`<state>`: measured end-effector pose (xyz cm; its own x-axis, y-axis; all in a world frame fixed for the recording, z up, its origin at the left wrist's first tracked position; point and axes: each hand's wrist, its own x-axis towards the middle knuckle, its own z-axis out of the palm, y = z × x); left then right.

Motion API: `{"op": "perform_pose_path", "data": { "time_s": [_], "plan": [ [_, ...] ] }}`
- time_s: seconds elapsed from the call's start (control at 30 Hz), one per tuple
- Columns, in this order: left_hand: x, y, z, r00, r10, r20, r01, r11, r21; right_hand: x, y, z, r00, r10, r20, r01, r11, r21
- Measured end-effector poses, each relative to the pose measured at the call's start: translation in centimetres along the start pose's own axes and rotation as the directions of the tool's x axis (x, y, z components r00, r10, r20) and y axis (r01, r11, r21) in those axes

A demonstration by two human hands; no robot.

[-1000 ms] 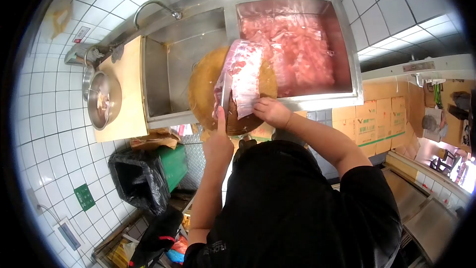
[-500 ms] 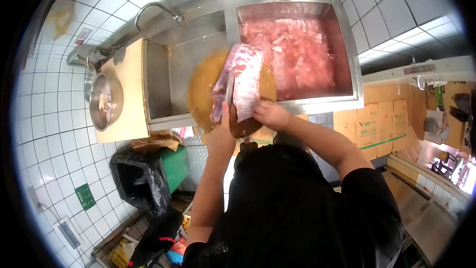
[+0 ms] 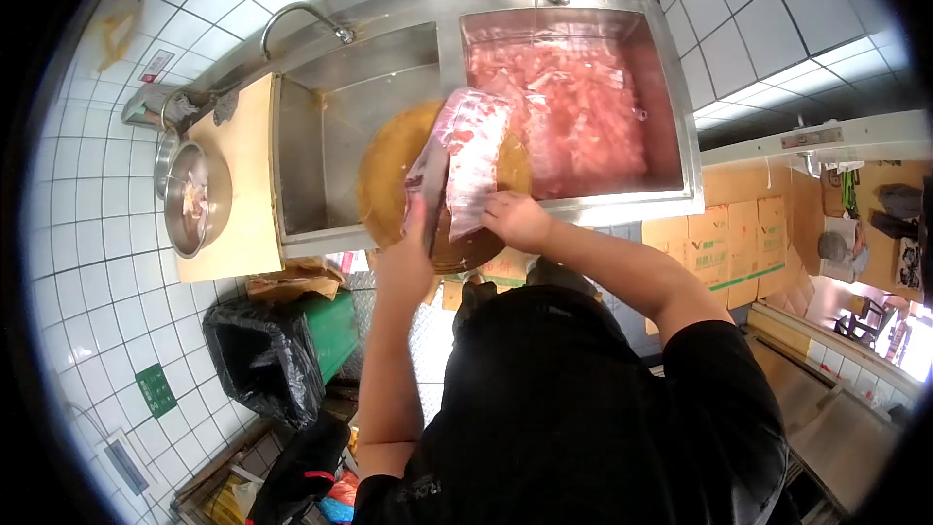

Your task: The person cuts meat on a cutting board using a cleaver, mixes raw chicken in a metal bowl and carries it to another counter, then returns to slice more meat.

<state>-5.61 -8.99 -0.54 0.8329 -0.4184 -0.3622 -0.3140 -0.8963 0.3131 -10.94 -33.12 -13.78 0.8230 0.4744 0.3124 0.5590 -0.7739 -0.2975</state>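
Note:
A slab of raw ribs (image 3: pixel 478 141) lies lengthwise on a round brown chopping board (image 3: pixel 382 170), which rests over the front of the sink. My left hand (image 3: pixel 406 258) is closed round a knife (image 3: pixel 434 190), its handle mostly hidden by my fingers. The dark blade stands along the left part of the meat, with a darker strip of meat on its other side. My right hand (image 3: pixel 517 221) grips the near right edge of the ribs, fingers bent against the meat.
Pieces of meat (image 3: pixel 573 117) sit in reddish water in the right sink basin (image 3: pixel 666 126). A faucet (image 3: pixel 301 12) curves over the left basin. A metal bowl (image 3: pixel 222 199) stands on a wooden board (image 3: pixel 255 165) at left. A black-lined bin (image 3: pixel 262 360) is below.
My left hand and the knife have shifted left and slightly toward me, with the blade more tilted. My right hand still holds the ribs. The whole view has shifted slightly.

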Motion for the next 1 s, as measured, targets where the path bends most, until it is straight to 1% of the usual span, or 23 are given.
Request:
{"op": "perform_pose_path", "data": {
  "time_s": [0.03,0.07,0.13,0.17,0.27,0.3,0.37,0.4,0.47,0.5,0.6,0.7,0.8,0.9,1.0],
  "plan": [
    [-0.4,1.7,-0.1,0.999,0.026,-0.025,-0.023,0.994,0.109,0.1,0.2,-0.3,1.000,0.006,-0.008,-0.005,1.000,0.020],
    [-0.8,3.1,-0.8,1.000,0.000,0.012,-0.002,0.993,0.118,0.2,0.4,-0.8,1.000,0.007,-0.013,-0.006,0.999,0.040],
    [-1.1,5.1,-2.3,0.996,-0.047,0.077,0.036,0.989,0.146,0.7,1.0,-2.3,0.996,-0.034,-0.083,0.042,0.995,0.092],
    [-1.3,3.3,-1.0,1.000,-0.014,0.023,0.012,0.996,0.091,1.0,1.3,-3.0,0.991,-0.051,-0.126,0.065,0.991,0.114],
    [-3.0,0.5,0.2,0.997,-0.077,0.018,0.075,0.994,0.080,0.4,1.2,-3.9,0.991,0.014,0.135,-0.042,0.978,0.203],
    [-4.0,-1.2,1.6,0.997,-0.056,-0.054,0.058,0.997,0.048,0.2,0.9,-3.7,0.997,-0.012,0.082,-0.006,0.979,0.206],
    [-6.4,-2.1,2.1,0.996,-0.090,-0.011,0.091,0.996,0.018,-0.4,-0.5,-3.2,0.997,-0.071,-0.021,0.073,0.976,0.203],
    [-7.1,-2.4,2.3,0.994,-0.112,0.007,0.112,0.994,0.000,-0.7,-1.1,-3.1,0.998,-0.061,0.007,0.058,0.975,0.214],
    [-8.0,-3.2,3.1,0.995,-0.101,-0.006,0.101,0.995,0.015,-1.6,-2.7,-2.8,0.997,-0.041,0.067,0.024,0.972,0.233],
    [-8.3,-3.4,3.5,0.995,-0.096,-0.009,0.096,0.995,0.022,-2.4,-3.1,-1.0,0.995,-0.034,0.089,0.014,0.976,0.217],
    [-8.5,-1.8,2.8,0.993,-0.119,-0.008,0.119,0.993,0.013,-2.9,-4.0,0.4,1.000,-0.012,0.006,0.011,0.988,0.155],
    [-8.2,-0.6,3.2,0.991,-0.097,-0.088,0.097,0.995,-0.005,-2.9,-4.5,0.8,0.998,0.006,-0.061,0.003,0.990,0.138],
    [-8.4,0.8,2.6,0.991,-0.105,-0.082,0.105,0.994,-0.005,-3.2,-4.7,0.8,0.998,0.049,-0.027,-0.043,0.984,0.173],
    [-7.7,0.9,3.5,0.976,0.039,-0.216,-0.043,0.999,-0.012,-3.0,-4.6,0.3,0.999,0.020,-0.030,-0.015,0.986,0.163],
    [-4.4,0.6,4.4,0.995,0.013,-0.104,-0.006,0.998,0.062,-3.1,-4.7,0.3,0.999,0.034,0.007,-0.035,0.988,0.150]
  ]
}}
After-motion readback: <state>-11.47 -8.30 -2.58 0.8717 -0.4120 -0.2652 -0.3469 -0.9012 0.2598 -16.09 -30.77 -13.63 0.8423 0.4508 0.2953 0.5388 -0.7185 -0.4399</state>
